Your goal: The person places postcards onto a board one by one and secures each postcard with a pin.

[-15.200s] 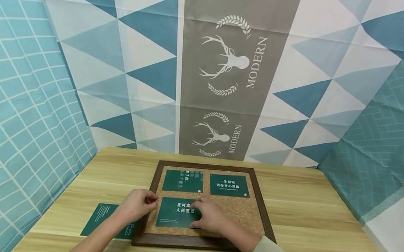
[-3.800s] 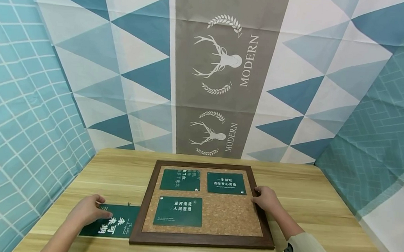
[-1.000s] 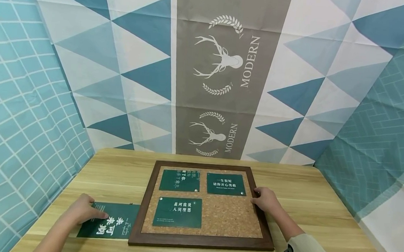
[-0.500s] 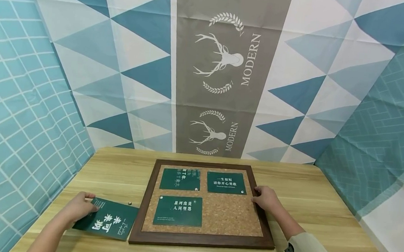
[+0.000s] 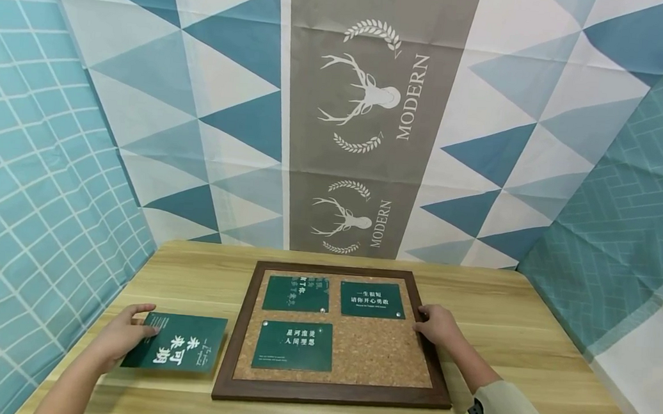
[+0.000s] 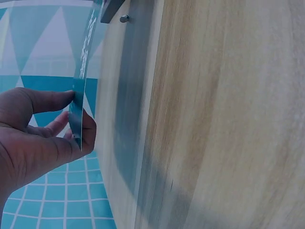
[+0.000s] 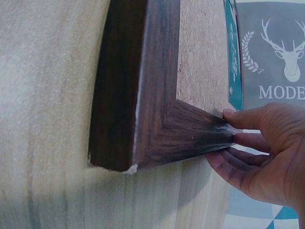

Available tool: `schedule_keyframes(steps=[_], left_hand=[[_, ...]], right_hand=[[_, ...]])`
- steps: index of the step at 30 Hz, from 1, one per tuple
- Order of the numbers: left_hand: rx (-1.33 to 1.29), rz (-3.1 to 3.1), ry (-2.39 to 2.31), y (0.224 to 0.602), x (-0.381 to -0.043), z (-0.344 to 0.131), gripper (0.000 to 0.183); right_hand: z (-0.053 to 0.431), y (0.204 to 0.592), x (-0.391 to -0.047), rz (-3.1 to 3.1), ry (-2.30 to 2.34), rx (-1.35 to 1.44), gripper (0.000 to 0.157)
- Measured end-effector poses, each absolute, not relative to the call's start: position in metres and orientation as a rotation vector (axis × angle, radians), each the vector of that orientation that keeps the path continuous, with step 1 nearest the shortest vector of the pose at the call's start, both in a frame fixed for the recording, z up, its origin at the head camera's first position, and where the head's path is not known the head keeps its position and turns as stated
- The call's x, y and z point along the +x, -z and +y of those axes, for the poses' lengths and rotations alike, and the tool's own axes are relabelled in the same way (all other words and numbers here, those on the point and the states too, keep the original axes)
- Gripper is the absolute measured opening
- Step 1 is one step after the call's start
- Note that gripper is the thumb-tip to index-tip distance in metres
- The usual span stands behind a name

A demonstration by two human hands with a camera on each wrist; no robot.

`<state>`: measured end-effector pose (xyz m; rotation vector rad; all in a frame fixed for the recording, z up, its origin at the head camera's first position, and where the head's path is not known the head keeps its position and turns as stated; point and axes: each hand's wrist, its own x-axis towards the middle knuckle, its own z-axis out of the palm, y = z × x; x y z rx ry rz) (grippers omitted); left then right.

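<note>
My left hand [image 5: 117,338] pinches a green card [image 5: 207,336] with white writing by its left end, thumb on top. In the left wrist view the card [image 6: 77,102] is edge-on, raised off the table above its own shadow. A framed cork board [image 5: 381,358] lies right of it, bearing three green cards: one at upper left [image 5: 296,293], one at upper right [image 5: 372,298] and one at lower left [image 5: 294,352]. Pins show on their corners. My right hand [image 5: 438,325] grips the board's right frame edge, thumb on top and fingers against the outer side.
A small metal pin [image 6: 124,18] stands on the wooden table [image 5: 506,347] near the board's left side; the card hides it in the head view. Printed cloth walls [image 5: 365,139] rise behind and at both sides.
The fourth card lay flat left of the board; my left hand has slid it leftward and lifted it off the table. Earlier my right hand was on the lower left card; now it holds the frame.
</note>
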<state>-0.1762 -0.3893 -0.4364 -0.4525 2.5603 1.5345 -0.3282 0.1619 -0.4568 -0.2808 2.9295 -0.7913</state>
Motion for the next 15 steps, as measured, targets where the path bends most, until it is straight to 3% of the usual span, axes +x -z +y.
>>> schedule_keyframes(steps=[15], left_hand=[[-0.441,2.550,-1.600,0.429,-0.178,-0.376,0.057]], right_hand=[[0.162,0.457,-0.327,2.935,0.788,-0.295,0.046]])
